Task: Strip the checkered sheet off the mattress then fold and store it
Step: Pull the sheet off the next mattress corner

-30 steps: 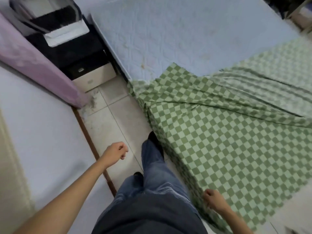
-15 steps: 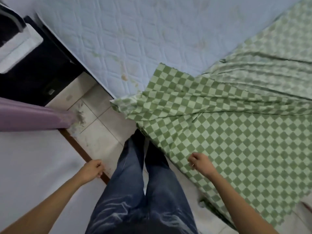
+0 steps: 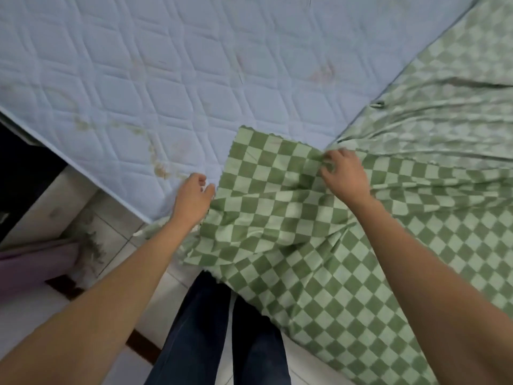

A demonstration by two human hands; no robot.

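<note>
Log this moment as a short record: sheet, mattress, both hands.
checkered sheet: green, pulled off the near mattress corner, covering the right part
quilted mattress: white, bare and stained on the left
left hand: at the sheet's left edge, fingers curled, grip unclear
right hand: pinches a bunched fold of the sheet

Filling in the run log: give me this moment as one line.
stage: stripping | left hand: at checkered sheet edge, grip unclear | right hand: pinches bunched sheet | mattress: near corner bare
</note>
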